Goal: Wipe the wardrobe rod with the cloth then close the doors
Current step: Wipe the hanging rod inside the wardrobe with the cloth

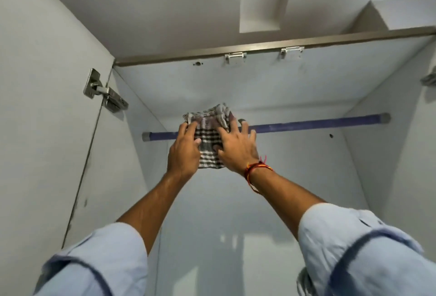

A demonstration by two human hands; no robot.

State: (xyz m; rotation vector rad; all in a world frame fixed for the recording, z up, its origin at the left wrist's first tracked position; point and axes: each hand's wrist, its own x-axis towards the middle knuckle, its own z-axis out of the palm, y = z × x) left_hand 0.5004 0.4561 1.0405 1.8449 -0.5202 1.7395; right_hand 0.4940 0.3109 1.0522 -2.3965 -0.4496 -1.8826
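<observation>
Both hands press a checked cloth (208, 135) over a wardrobe rod (306, 125), the doors open.

The cloth is draped across the blue rod left of its middle, so fabric wraps the bar on both faces, likely for a sliding wipe. The left hand (185, 151) pinches the cloth's left edge; the right hand (237, 148), fingers spread, pins it on the rod from the front. Bare rod runs out either side, most of it to the right. A door hinge (103, 92) shows at left.
</observation>
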